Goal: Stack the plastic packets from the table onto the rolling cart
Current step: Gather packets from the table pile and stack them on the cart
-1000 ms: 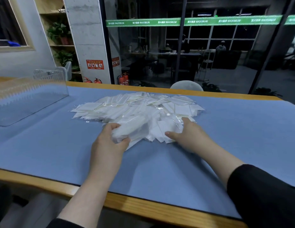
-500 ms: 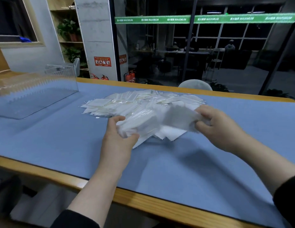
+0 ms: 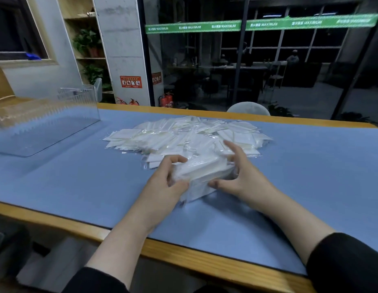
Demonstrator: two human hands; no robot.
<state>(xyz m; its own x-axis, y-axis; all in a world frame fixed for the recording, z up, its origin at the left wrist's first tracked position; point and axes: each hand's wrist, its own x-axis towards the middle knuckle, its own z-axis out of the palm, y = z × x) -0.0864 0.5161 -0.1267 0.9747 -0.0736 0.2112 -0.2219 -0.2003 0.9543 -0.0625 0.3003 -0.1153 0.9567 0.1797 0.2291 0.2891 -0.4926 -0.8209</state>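
- Desk (image 3: 205, 253): blue mat, wood rim; bare mat along the near edge and toward the right edge.
- Clear acrylic tray (image 3: 46, 127): far left corner.
- Pile of plastic packets (image 3: 184, 134): middle of the desk, toward the far edge.
- Bundle of packets (image 3: 203, 172): just before the pile, clamped between both hands.
- Left hand (image 3: 165, 187): fingers curled over the bundle's left end.
- Right hand (image 3: 243, 176): thumb and fingers spread round its right end.
- Green banner (image 3: 226, 26): reads "MAXIMUM", repeated.
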